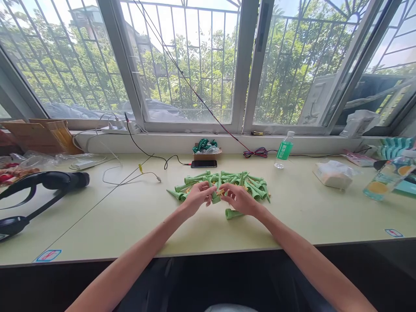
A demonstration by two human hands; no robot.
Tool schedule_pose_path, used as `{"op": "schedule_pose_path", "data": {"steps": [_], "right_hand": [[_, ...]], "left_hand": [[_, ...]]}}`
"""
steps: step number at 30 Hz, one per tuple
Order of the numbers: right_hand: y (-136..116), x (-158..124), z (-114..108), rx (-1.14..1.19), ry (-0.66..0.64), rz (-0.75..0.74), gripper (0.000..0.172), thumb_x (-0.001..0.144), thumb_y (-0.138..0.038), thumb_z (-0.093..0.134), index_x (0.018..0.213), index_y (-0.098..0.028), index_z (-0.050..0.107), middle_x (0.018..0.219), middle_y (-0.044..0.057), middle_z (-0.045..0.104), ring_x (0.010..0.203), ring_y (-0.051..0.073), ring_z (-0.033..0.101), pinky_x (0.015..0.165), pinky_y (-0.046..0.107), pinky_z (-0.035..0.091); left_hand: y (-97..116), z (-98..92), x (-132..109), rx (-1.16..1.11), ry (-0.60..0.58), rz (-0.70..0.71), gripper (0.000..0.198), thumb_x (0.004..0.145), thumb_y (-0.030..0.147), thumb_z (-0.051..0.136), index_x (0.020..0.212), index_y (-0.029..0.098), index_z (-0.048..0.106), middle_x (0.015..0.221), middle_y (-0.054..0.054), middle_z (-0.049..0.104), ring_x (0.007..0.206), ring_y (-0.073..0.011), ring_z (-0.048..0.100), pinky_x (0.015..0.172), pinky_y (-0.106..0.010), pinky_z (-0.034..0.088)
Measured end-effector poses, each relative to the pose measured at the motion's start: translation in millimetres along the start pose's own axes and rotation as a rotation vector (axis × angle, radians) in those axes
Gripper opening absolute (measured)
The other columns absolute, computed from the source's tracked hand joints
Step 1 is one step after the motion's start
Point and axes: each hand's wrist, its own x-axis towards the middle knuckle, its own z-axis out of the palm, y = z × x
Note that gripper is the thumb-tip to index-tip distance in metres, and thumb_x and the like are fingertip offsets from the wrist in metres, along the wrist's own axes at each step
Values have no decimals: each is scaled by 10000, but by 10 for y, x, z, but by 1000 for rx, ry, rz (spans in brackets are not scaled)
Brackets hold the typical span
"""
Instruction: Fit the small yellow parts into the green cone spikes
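My left hand (199, 197) holds a green plastic cone-shaped piece (215, 198) between its fingers, with the wide end facing down toward me. Close beside it on the right, my right hand (238, 198) pinches a small yellowish piece (220, 192) against or near the green one; whether the two touch is too small to tell. Behind and around both hands lies a pile of similar green cones (256, 186), with bits of yellow among them. One separate green cone (230, 213) lies under my right hand, its open round end toward the left.
A phone (203, 164) on a cable lies behind the pile, before a small box (208, 155). Bottles (284, 149) and a tissue pack (334, 174) stand to the right. A black headset (55, 180) sits at the left. The table's front edge (214, 254) runs below my forearms.
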Motion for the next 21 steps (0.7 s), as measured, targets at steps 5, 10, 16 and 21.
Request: {"op": "schedule_pose_path", "data": {"steps": [5, 10, 16, 21], "right_hand": [[14, 3, 5, -8, -2, 8, 156, 901, -233, 560, 1049, -187, 581, 830, 15, 643, 628, 114, 557, 623, 237, 441], [24, 5, 5, -23, -7, -13, 136, 904, -252, 562, 1018, -183, 588, 823, 19, 639, 643, 122, 540, 633, 241, 427], [21, 6, -3, -27, -20, -32, 110, 919, -290, 546, 917, -185, 581, 726, -10, 595, 612, 117, 496, 618, 234, 389], [11, 13, -1, 11, -43, -20, 204, 951, -301, 484, 795, -184, 545, 662, -19, 586, 570, 108, 495, 603, 228, 385]], "left_hand": [[-9, -9, -1, 3, -27, 6, 299, 771, 416, 705, 796, 143, 587, 565, 29, 492, 461, -73, 450, 415, -198, 361], [-11, -11, -6, 24, -30, 14, 302, 780, 427, 693, 795, 143, 592, 573, 30, 491, 461, -68, 434, 417, -196, 362], [-25, -12, -12, 54, -42, 26, 298, 781, 423, 693, 792, 140, 599, 580, 24, 498, 472, -71, 448, 422, -196, 377], [-44, -1, -13, 113, -51, 36, 302, 800, 437, 669, 801, 143, 601, 576, 21, 511, 457, -73, 452, 417, -201, 384]]}}
